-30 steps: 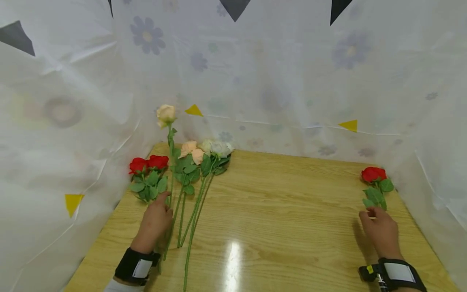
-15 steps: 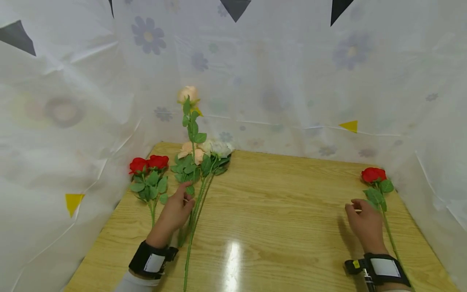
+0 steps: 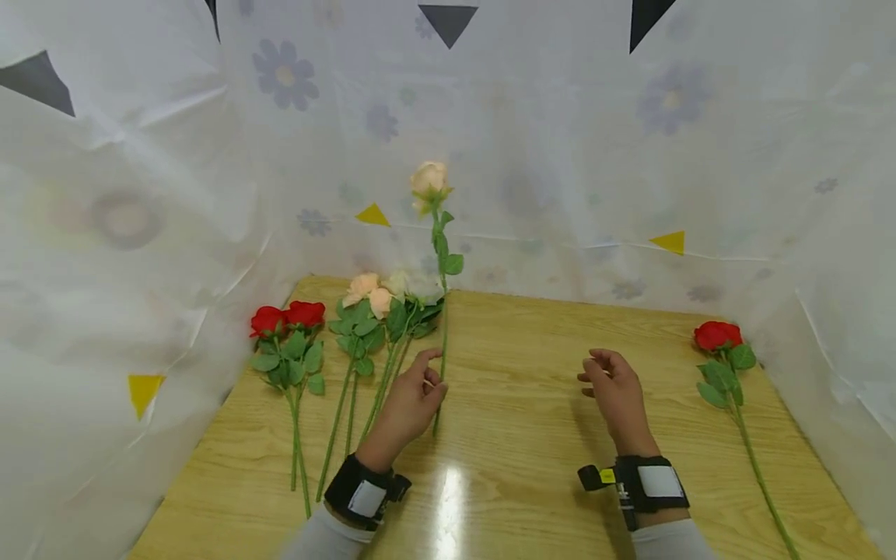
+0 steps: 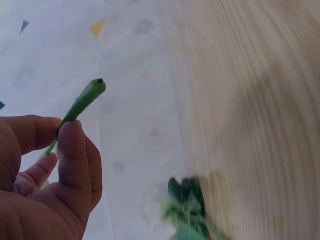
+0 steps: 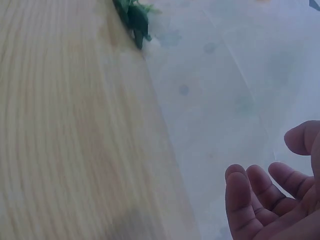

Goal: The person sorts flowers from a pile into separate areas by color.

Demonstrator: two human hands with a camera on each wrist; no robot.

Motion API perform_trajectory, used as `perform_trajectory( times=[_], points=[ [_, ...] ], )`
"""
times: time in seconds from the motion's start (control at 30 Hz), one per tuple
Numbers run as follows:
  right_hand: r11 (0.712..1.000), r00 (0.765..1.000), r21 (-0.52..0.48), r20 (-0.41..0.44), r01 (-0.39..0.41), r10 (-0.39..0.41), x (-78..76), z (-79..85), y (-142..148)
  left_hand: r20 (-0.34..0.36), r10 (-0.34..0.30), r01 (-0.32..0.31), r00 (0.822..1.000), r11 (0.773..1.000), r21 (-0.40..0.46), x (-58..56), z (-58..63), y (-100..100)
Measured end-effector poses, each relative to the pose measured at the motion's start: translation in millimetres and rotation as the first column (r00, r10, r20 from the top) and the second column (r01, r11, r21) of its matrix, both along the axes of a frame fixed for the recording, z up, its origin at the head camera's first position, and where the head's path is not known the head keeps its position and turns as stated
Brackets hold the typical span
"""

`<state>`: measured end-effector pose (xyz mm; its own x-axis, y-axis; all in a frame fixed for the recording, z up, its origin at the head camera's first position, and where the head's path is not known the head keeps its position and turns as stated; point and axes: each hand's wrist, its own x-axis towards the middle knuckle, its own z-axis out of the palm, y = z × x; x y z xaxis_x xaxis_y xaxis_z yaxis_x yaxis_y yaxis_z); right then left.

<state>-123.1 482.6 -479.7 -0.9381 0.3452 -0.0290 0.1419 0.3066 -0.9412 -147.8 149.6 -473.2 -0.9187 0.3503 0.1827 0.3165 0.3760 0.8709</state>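
Note:
My left hand [image 3: 407,404] pinches the green stem of a pale peach rose [image 3: 430,179] between thumb and fingers. The rose stands nearly upright above the table, its bloom against the back curtain. In the left wrist view the cut end of the stem [image 4: 89,95] pokes out past the fingertips. My right hand [image 3: 616,393] hovers over the table right of centre, fingers loosely bent and nothing in them; the right wrist view shows the thumb apart from the fingers [image 5: 270,192]. A single red rose [image 3: 717,336] lies to its right, stem toward the front.
On the left of the wooden table [image 3: 518,459] lie red roses [image 3: 306,313]. Beside them are peach roses [image 3: 362,287] and white flowers [image 3: 423,289], stems pointing forward. A pale patterned curtain [image 3: 546,155] encloses the back and sides.
My left hand has carried the peach rose rightward from the left flowers toward the middle. My right hand has left the red rose's stem and moved left, toward the centre.

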Motion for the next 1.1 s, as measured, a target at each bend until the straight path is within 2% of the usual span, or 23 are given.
perform_trajectory(
  times=[0.1, 0.2, 0.33, 0.43, 0.63, 0.9, 1.1],
  points=[
    [0.998, 0.999, -0.046, -0.029, -0.043, 0.042, -8.4, 4.6, -21, -0.008, -0.05, 0.05, 0.999, 0.999, -0.008, 2.1, -2.3, 23],
    [0.991, 0.994, -0.094, -0.07, -0.096, 0.089, -16.9, 6.1, -45, -0.004, -0.064, 0.064, 0.998, 0.998, -0.017, 5.0, -6.7, 38],
    [0.98, 0.987, -0.139, -0.094, -0.141, 0.129, -19.5, 6.1, -73, 0.015, -0.074, 0.075, 0.997, 0.997, -0.034, 11.3, -13.6, 52],
    [0.975, 0.985, -0.167, -0.114, -0.146, 0.128, -18.7, 6.8, -87, 0.0, -0.09, 0.09, 0.996, 0.995, -0.042, 14.6, -17.8, 59],
    [0.963, 0.976, -0.213, -0.178, -0.165, 0.128, -17.1, 13.6, -100, -0.047, -0.103, 0.101, 0.994, 0.994, -0.044, 19.0, -22.7, 66],
    [0.97, 0.978, -0.195, -0.179, -0.143, 0.108, -10.2, 19.8, -105, -0.092, -0.106, 0.1, 0.99, 0.992, -0.073, 23.1, -24.9, 72],
    [0.973, 0.972, -0.181, -0.21, -0.145, 0.106, -8.3, 19.2, -104, -0.079, -0.097, 0.09, 0.992, 0.992, -0.085, 25.4, -23.9, 75]
  ],
)
